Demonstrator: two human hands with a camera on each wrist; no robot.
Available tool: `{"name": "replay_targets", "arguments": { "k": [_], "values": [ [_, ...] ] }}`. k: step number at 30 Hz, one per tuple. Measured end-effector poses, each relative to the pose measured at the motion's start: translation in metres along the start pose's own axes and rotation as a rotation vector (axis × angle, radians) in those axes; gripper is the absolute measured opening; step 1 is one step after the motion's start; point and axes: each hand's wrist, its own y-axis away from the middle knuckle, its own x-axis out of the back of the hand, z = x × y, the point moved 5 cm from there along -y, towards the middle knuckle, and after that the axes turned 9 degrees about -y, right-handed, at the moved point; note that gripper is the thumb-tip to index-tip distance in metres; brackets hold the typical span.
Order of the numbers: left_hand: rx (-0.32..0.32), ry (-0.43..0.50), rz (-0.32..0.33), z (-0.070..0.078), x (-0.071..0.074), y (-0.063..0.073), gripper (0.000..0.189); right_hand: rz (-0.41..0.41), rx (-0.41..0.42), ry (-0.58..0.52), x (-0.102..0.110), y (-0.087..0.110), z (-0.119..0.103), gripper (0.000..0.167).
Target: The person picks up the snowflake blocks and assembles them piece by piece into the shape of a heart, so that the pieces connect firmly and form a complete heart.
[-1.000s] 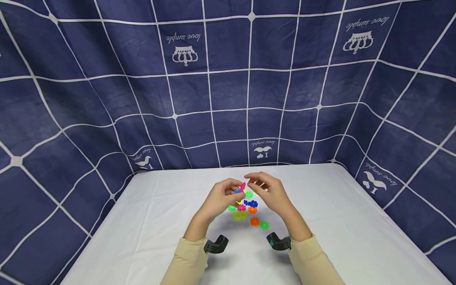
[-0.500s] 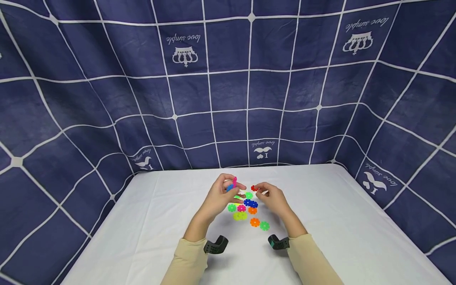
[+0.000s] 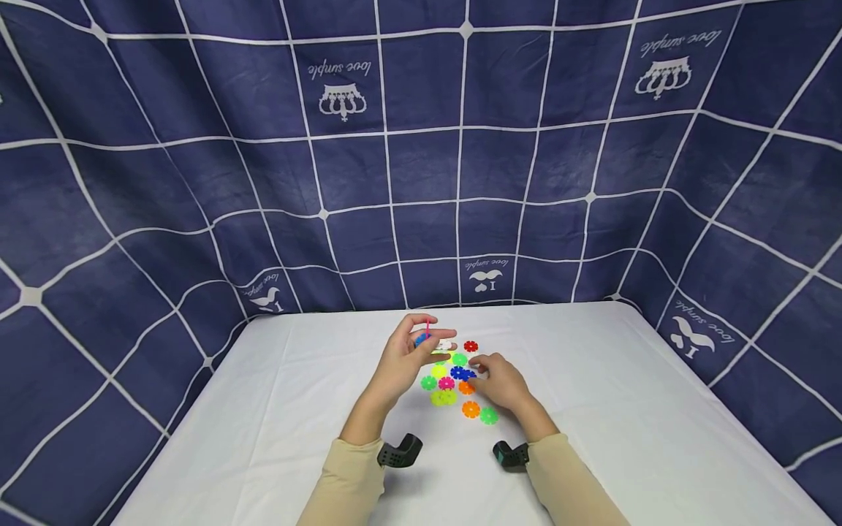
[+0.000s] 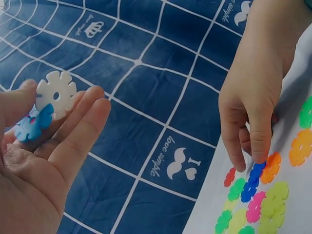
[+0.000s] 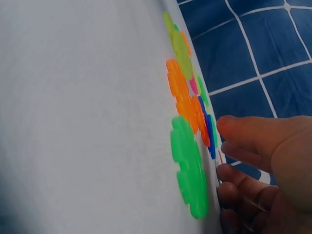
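My left hand (image 3: 399,359) holds a small cluster of flower-shaped plastic discs above the table. In the left wrist view, a white disc (image 4: 67,90) and a light blue disc (image 4: 41,122) join within its grip, the other fingers extended. A pink disc (image 3: 427,329) stands edge-on at the cluster's top in the head view. My right hand (image 3: 505,380) reaches down over two dark blue discs (image 3: 457,372), thumb and forefinger apart. Its fingertips are at or just above the nearer one; contact cannot be told. Beside them lies an orange disc (image 3: 466,388).
Other loose discs lie around on the white tablecloth (image 3: 276,438): a red disc (image 3: 471,345) at the back, a pink disc (image 3: 446,383), yellow-green discs (image 3: 442,398), and a green disc (image 3: 489,416) nearest the front. A blue checked curtain (image 3: 421,175) hangs behind the table.
My right hand has come down from beside the cluster, passed near the red disc, and moved toward the dark blue discs. My left hand has drawn slightly left and up with its cluster.
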Motion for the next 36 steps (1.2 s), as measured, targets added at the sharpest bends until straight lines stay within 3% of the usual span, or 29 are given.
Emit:
{"name": "replay_targets", "arguments": {
  "k": [9,18,28,36],
  "values": [
    [0.032,-0.095,0.064,-0.001,0.003,0.000,0.030,0.025,0.030,0.055,-0.004,0.001,0.000,0.028],
    [0.035,-0.022,0.059,-0.003,0.002,0.000,0.031,0.036,0.006,0.029,-0.003,0.001,0.001,0.024],
    [0.058,0.070,0.072,-0.007,0.001,0.001,0.031,0.062,0.027,-0.264,0.012,-0.003,0.010,0.012],
    [0.065,0.067,0.049,-0.007,0.001,0.000,0.034,0.166,0.108,-0.474,0.050,0.002,-0.021,0.011]
  ]
}}
